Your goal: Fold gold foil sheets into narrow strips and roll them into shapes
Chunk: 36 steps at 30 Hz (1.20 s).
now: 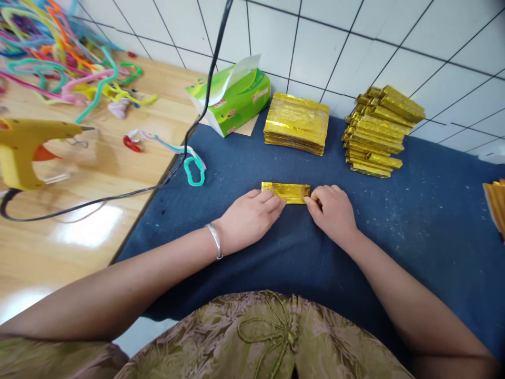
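Patterned top [221, 337] occupies the lower edge, nearest the camera. Both hands work at a gold strip [290, 193], which lies flat on the blue-covered desk [437, 237] in front of the body. Left hand [251, 220]: fingers close together and bent, tips on the strip's left part; whether it grips or only presses cannot be told. A bracelet [215, 241] encircles the left wrist. Right hand [334, 212]: fingers curled, thumb and index finger pinching the strip's right end.

Tissue pack [246, 113]: green, near the wall; a white tissue [236, 76] protrudes from its top. To its right stand a stack of gold sheets [296, 123] and, farther right, a pile of folded gold strips [379, 131]. Left side, bare wooden desk [161, 73]: yellow glue gun [23, 147], black cable [221, 34] passing in front of the pack, and a heap of fuzzy stems [69, 92].
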Available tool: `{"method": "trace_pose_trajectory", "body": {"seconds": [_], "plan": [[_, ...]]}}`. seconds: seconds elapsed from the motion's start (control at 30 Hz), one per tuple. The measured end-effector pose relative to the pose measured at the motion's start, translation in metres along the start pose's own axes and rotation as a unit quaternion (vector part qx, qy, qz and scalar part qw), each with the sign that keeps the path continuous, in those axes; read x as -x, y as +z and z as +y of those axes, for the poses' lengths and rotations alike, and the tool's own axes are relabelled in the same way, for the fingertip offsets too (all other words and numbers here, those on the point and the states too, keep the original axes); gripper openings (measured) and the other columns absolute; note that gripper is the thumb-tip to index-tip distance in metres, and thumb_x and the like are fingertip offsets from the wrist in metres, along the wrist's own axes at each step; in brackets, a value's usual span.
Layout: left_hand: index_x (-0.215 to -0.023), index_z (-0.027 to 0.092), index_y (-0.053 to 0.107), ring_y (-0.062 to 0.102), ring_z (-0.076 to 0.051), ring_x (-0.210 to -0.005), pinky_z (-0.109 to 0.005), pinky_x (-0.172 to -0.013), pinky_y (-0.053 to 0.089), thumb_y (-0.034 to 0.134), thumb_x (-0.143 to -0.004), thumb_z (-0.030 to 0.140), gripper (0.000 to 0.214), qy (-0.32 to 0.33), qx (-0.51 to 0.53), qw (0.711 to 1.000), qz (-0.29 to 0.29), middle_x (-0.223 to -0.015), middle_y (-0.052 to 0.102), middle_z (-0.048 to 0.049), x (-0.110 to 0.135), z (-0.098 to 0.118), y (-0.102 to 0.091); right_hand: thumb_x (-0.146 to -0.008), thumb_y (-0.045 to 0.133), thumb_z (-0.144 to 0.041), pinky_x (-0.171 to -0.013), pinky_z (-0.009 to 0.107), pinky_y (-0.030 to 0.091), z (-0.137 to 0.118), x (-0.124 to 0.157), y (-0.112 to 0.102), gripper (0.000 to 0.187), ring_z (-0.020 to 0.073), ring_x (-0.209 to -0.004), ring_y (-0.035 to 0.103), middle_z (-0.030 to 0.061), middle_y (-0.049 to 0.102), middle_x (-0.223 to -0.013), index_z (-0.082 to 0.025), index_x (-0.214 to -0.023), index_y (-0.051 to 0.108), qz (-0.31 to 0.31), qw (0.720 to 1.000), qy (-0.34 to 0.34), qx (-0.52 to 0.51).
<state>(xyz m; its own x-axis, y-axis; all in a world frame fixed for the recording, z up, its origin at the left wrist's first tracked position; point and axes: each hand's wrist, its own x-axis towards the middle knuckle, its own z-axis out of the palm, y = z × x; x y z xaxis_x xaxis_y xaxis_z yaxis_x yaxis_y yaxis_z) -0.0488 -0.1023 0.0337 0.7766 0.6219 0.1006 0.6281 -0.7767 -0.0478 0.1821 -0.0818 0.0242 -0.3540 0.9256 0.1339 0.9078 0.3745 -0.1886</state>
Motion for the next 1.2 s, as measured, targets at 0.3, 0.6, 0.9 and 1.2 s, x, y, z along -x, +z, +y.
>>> {"method": "trace_pose_trajectory", "body": {"seconds": [0.3, 0.6, 0.9, 1.2], "plan": [[-0.113, 0.009, 0.058, 0.052, -0.022, -0.105, -0.034, -0.092, 0.045, 0.043, -0.092, 0.016, 0.027, 0.005, 0.022, 1.0, -0.005, -0.111, 0.058, -0.0121, -0.001, 0.002, 0.003, -0.093, 0.042, -0.029, -0.105, 0.041, 0.038, -0.031, 0.019, 0.003, 0.043, 0.024, -0.124, 0.047, 0.0124, 0.054, -0.134, -0.013, -0.132, 0.049, -0.01, 0.977, -0.211, -0.001], [-0.115, 0.007, 0.057, 0.055, -0.022, -0.093, -0.031, -0.074, 0.052, 0.039, -0.092, 0.013, 0.03, -0.022, -0.036, 0.999, -0.024, -0.103, 0.06, -0.0139, 0.004, 0.013, -0.006, -0.092, 0.046, -0.021, -0.104, 0.039, 0.044, -0.029, 0.029, 0.0, 0.039, 0.0232, -0.122, 0.053, 0.0122, 0.056, -0.131, -0.011, -0.128, 0.055, 0.013, 0.977, -0.208, 0.057], [-0.118, 0.011, 0.058, 0.049, -0.024, -0.111, -0.038, -0.096, 0.046, 0.043, -0.092, 0.018, 0.031, -0.039, 0.04, 0.998, 0.025, -0.112, 0.058, -0.0124, 0.004, 0.004, 0.0, -0.091, 0.048, -0.023, -0.1, 0.037, 0.049, -0.031, 0.04, -0.009, 0.034, 0.0223, -0.113, 0.06, 0.0105, 0.062, -0.124, -0.015, -0.121, 0.061, 0.027, 0.976, -0.213, 0.03], [-0.122, 0.012, 0.058, 0.051, -0.022, -0.119, -0.042, -0.104, 0.038, 0.044, -0.094, 0.03, 0.036, -0.054, 0.129, 0.989, 0.053, -0.125, 0.059, -0.0112, 0.001, -0.013, 0.008, -0.09, 0.045, -0.026, -0.112, 0.037, 0.036, -0.064, 0.052, -0.011, 0.038, 0.0205, -0.123, 0.052, 0.0119, 0.059, -0.128, -0.01, -0.123, 0.058, -0.029, 0.953, -0.288, -0.084]]}}
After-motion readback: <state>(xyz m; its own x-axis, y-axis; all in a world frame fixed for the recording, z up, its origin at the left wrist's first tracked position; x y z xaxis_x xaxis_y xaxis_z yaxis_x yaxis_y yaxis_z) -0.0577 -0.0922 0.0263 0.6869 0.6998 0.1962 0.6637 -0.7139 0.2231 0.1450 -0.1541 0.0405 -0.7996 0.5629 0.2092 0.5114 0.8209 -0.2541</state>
